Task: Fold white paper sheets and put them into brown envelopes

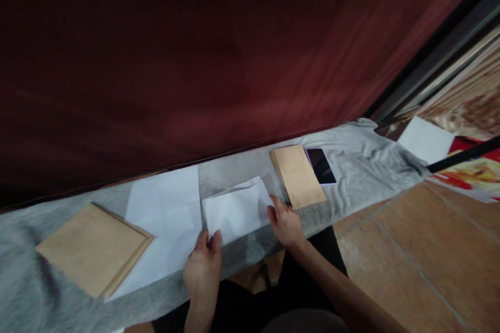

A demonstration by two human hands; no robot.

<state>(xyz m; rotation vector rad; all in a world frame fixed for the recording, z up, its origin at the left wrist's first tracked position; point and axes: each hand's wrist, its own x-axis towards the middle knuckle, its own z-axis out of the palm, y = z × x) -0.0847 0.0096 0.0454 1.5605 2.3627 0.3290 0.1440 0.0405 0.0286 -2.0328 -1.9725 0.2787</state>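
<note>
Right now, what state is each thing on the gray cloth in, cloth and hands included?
Folded paper: lying folded, layers slightly apart
White paper: spread flat
Left envelopes: stacked, overlapping the white paper
Right envelopes: stacked
Phone: face up, screen dark
Gray cloth: wrinkled at right
Left hand, right hand: at folded paper's edges

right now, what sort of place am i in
Probably an indoor room, perhaps at home, though that is unsure: there is a tiled floor, and a narrow surface covered by a grey cloth runs along a dark red panel.
</note>
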